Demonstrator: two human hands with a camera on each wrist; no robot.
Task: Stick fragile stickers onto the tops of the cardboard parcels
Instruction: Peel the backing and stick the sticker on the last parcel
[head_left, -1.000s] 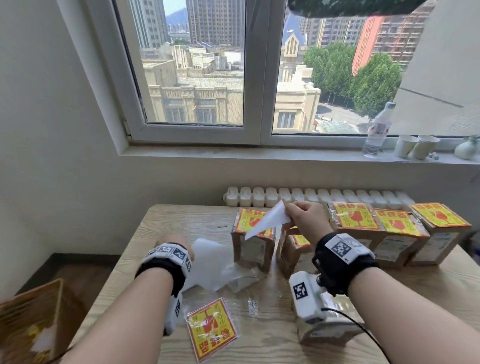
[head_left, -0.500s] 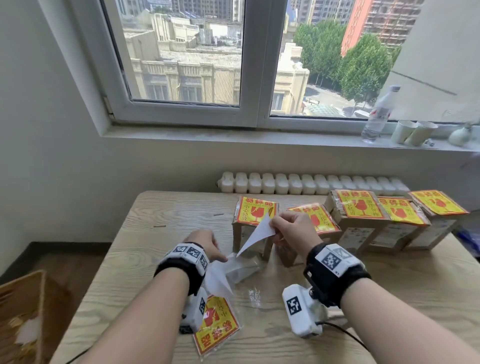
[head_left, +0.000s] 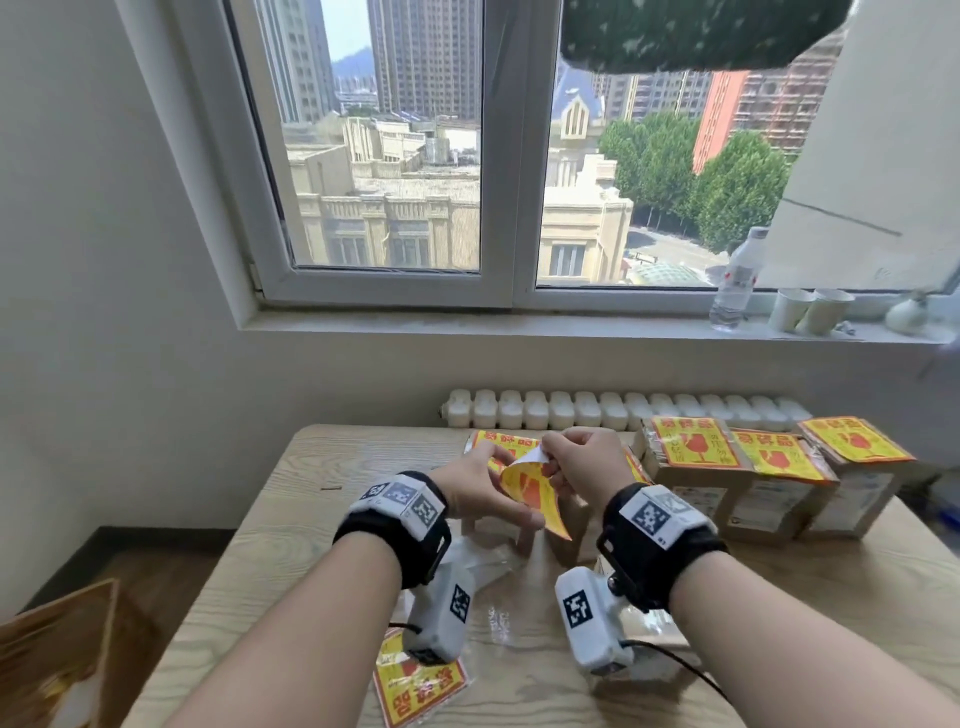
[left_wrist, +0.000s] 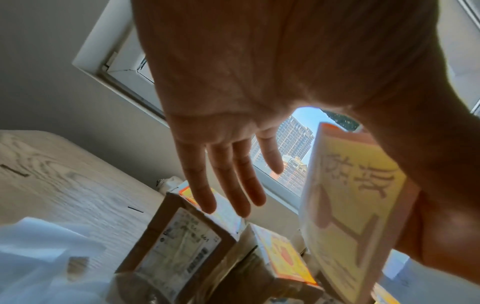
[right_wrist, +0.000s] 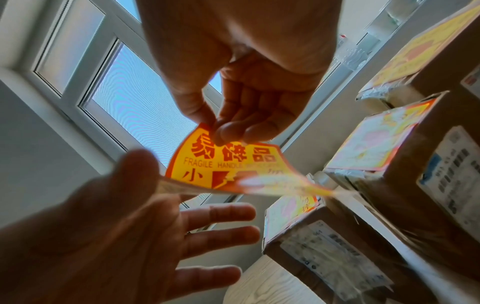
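A yellow and red fragile sticker (head_left: 530, 493) hangs in the air between my hands. My right hand (head_left: 548, 462) pinches its top edge, where a white corner (head_left: 535, 456) curls up; the right wrist view shows that pinch (right_wrist: 221, 127) on the sticker (right_wrist: 228, 162). My left hand (head_left: 483, 493) meets it from the left, fingers (left_wrist: 228, 185) straight and spread, thumb (right_wrist: 140, 164) against the sticker's (left_wrist: 350, 195) lower edge. Cardboard parcels (head_left: 691, 483) topped with stickers stand in a row behind; two are partly hidden by my hands.
A bag of stickers (head_left: 415, 691) lies near the front edge of the wooden table (head_left: 311, 519), under my left wrist. Crumpled white sheets and clear wrap (head_left: 483, 566) lie below my hands. A radiator (head_left: 623, 410) runs behind. A brown box (head_left: 57, 660) stands on the floor, left.
My left hand has risen from the white sheets on the table to meet the sticker. The right hand has drawn the sticker nearer, and its yellow face now shows. The head view has tilted upward.
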